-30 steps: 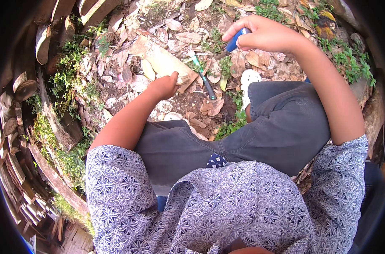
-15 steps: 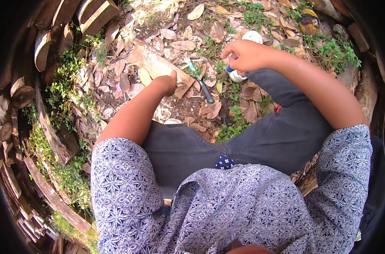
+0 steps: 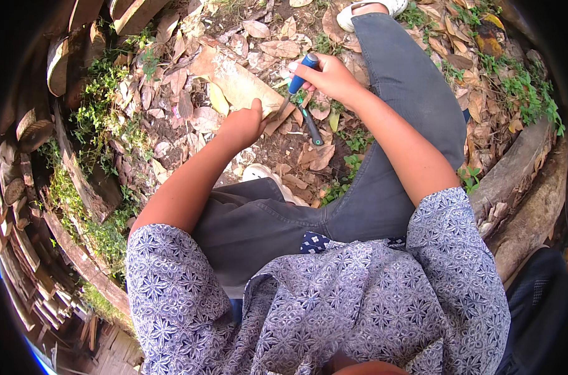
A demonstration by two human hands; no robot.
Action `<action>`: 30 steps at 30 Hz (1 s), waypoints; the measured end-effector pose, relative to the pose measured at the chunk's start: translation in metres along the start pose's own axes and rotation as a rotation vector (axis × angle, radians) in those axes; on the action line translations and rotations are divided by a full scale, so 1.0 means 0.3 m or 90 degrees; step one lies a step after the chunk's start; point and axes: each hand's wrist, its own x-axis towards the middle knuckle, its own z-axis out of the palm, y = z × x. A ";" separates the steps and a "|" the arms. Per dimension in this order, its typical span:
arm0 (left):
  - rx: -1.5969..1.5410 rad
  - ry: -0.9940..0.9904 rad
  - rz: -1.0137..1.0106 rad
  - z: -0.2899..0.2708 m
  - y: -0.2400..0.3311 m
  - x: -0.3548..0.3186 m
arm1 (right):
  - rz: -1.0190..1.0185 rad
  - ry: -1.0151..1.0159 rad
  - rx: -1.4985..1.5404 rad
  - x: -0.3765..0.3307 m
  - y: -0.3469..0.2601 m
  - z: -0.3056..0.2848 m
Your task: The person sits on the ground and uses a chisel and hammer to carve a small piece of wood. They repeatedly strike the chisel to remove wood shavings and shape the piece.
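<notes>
A flat, pale brown wooden board (image 3: 234, 78) lies slantwise on leaf-covered ground in front of me. My left hand (image 3: 243, 125) is closed on its near end, thumb pointing up; the fingers underneath are hidden. In my right hand (image 3: 331, 76) is a blue-handled chisel (image 3: 304, 76), gripped by the handle. Its narrow metal blade slants down to the board's near right corner, close to my left hand. Whether the tip touches the wood I cannot tell. Just right of the board lies a tool with a black and teal handle (image 3: 312, 128), partly hidden behind the chisel and my right hand.
Stacked split firewood (image 3: 31, 134) curves along the left, with green weeds (image 3: 96, 119) beside it. Logs (image 3: 515, 175) lie at the right. A yellow leaf (image 3: 218, 99) rests against the board. My legs in grey trousers (image 3: 409, 81) frame the spot, with white shoes (image 3: 262, 172).
My right hand has come left from beside the shoe, bringing the blue-handled chisel to the board. My right leg has stretched out forward. The left hand stays at the board's end.
</notes>
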 end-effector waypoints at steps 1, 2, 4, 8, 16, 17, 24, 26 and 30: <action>0.002 -0.004 -0.011 -0.005 0.008 0.003 | -0.015 0.053 0.000 0.018 0.034 0.019; 0.018 0.009 -0.047 -0.013 0.017 0.003 | -0.030 0.104 -0.001 0.038 0.065 0.047; 0.034 0.016 -0.047 -0.021 0.031 0.022 | -0.050 0.145 0.054 0.086 0.105 0.059; 0.031 0.047 -0.055 0.001 0.032 0.031 | -0.210 0.239 0.235 0.178 0.071 0.122; 0.011 0.070 -0.103 0.017 0.050 0.033 | -0.236 0.398 0.241 0.254 -0.039 0.199; 0.010 0.064 -0.109 0.014 0.060 0.030 | -0.238 0.397 0.260 0.253 -0.036 0.214; -0.001 0.040 -0.125 0.000 0.082 0.037 | -0.248 0.348 0.238 0.321 0.003 0.243; -0.008 0.042 -0.121 -0.001 0.080 0.034 | -0.233 0.321 0.221 0.328 0.003 0.255; -0.016 0.053 -0.110 0.012 0.067 0.035 | -0.219 0.318 0.175 0.309 -0.028 0.260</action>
